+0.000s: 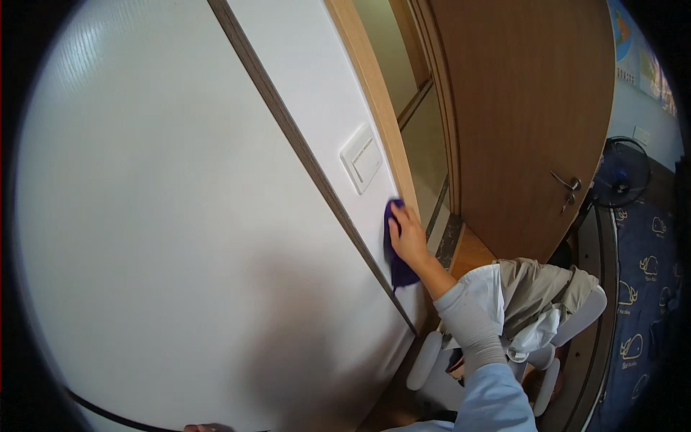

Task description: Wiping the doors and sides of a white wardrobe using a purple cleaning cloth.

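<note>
My right hand (pixel 410 237) presses a dark purple cloth (pixel 404 272) against the wooden door frame (pixel 372 92) and the white wall strip beside it. The fingers are spread over the cloth, which hangs down below them. Just above the hand, a white light switch (pixel 361 160) is set in the wall. Only a sliver of my left hand (pixel 201 428) shows at the bottom edge, by a large glossy white panel (pixel 162 216); what its fingers do is hidden.
An open brown door (pixel 523 119) carries a metal handle (pixel 567 181) with keys below. Beige and white clothes (pixel 540 294) lie over a white chair (pixel 586 318) near my right forearm. A black fan (pixel 621 173) stands behind a bed with dark blue whale-print bedding (pixel 642 302).
</note>
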The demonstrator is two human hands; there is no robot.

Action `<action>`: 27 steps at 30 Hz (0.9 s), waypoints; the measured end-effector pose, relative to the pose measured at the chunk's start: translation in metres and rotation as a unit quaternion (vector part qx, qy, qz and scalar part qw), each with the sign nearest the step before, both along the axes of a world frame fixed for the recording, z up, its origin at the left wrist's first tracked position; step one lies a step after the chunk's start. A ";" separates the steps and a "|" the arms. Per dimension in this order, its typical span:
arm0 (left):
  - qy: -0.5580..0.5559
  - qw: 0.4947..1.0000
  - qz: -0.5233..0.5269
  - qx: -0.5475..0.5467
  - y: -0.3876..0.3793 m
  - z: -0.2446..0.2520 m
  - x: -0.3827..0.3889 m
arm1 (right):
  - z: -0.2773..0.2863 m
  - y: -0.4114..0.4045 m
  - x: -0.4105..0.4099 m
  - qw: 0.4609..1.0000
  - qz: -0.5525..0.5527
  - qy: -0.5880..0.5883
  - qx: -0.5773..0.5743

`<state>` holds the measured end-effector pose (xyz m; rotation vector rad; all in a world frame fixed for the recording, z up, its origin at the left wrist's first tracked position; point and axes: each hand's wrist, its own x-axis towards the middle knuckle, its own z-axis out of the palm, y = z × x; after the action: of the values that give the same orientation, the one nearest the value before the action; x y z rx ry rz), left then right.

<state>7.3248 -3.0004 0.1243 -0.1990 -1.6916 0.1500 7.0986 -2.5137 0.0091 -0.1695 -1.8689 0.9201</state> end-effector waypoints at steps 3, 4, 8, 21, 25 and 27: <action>-0.011 1.000 -0.006 0.002 0.006 -0.001 -0.001 | -0.025 0.020 0.024 0.994 0.104 -0.028 0.031; -0.008 1.000 -0.007 0.002 0.010 -0.003 -0.003 | -0.017 0.031 0.014 0.995 0.097 0.011 0.014; 0.005 1.000 0.025 -0.012 0.002 0.004 0.007 | 0.068 -0.002 -0.012 0.987 0.071 0.102 -0.102; -0.006 1.000 -0.010 0.010 -0.002 -0.009 0.007 | 0.158 -0.197 0.107 0.853 0.304 0.345 0.247; -0.034 0.997 -0.045 0.057 0.010 0.001 0.012 | 0.402 -0.262 0.123 0.804 0.198 0.537 0.162; -0.041 0.994 -0.079 0.065 0.012 0.001 0.029 | 0.457 -0.284 0.123 0.844 0.103 0.501 0.163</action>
<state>7.3537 -2.9884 0.1256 -0.2435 -1.7524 -0.0881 7.2219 -2.7980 0.4664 0.6336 -1.0151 0.6090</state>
